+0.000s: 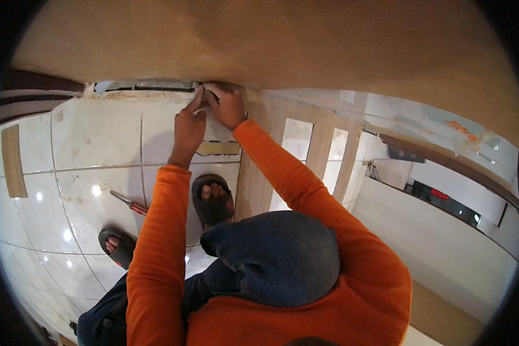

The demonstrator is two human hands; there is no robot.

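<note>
My two hands meet at the bottom edge of a large wood-grain panel (pixel 259 43), at the right end of a narrow metal-looking strip (pixel 155 85) along the tiled floor's edge. My left hand (pixel 189 130) has its index finger and thumb drawn together, pointing at that end. Beside it my right hand (pixel 229 107) is curled, its fingertips pressed close to the left ones. Whatever lies between the fingertips is too small and covered to make out. Behind my left forearm, a screwdriver (pixel 130 203) with a red handle lies on the tiles.
A flat wood strip (pixel 14 161) lies on the left tiles. Right of my hands lies a light wood frame (pixel 323 135). A yellowish flat piece (pixel 218 148) sits near my sandalled foot (pixel 213 199). Further right stands a white panel (pixel 421 230), with a red object (pixel 439 195) beyond it.
</note>
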